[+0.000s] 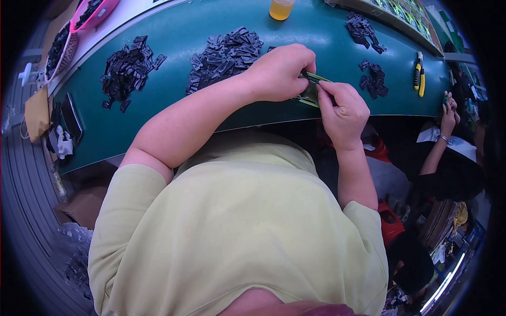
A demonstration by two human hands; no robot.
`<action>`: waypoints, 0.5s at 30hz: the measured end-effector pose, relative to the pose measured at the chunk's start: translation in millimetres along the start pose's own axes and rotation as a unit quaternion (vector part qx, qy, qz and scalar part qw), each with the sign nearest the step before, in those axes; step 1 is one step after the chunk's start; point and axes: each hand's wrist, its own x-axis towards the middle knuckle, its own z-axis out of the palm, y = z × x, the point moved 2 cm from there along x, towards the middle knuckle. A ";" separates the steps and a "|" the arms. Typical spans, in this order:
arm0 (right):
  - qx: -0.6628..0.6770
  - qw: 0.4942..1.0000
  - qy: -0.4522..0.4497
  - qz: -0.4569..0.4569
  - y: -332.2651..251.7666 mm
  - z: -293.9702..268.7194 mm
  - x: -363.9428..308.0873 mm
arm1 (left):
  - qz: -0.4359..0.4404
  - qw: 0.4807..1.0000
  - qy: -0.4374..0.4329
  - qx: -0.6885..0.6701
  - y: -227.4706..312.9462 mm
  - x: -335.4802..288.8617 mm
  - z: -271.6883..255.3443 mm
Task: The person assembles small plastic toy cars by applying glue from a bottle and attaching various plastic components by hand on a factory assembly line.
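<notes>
Between my two hands, just above the near edge of the green table, is a small flat frame (310,95) with bright green edges and a dark middle. My left hand (282,73) is closed on its left end, the fingers curled. The thumb and fingers of my right hand (343,108) pinch its right side; whether a smaller part sits between those fingertips is hidden. Closest to my left hand lies a large heap of black plastic pieces (224,59). Two smaller piles, one of black pieces (373,80) and one of dark pieces (363,31), lie right of my hands.
The green table (174,110) also bears another black heap (129,71), a cup of amber liquid (281,9), yellow-handled cutters (419,76) and a box of green-edged parts (400,18). Pink basket (95,15) stands far left. At right is another person's hand (449,113).
</notes>
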 end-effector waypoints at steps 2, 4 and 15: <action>-0.013 1.000 0.013 -0.017 -0.8 0.4 -0.6 | 0.029 0.999 0.023 0.015 -0.6 -0.6 0.2; -0.017 0.999 0.017 -0.022 0.5 2.4 -1.3 | 0.030 0.999 0.022 0.016 0.4 -0.1 -0.6; -0.151 0.977 -0.108 -0.103 9.5 -7.2 22.4 | 0.019 0.998 0.049 0.041 1.9 0.2 -0.3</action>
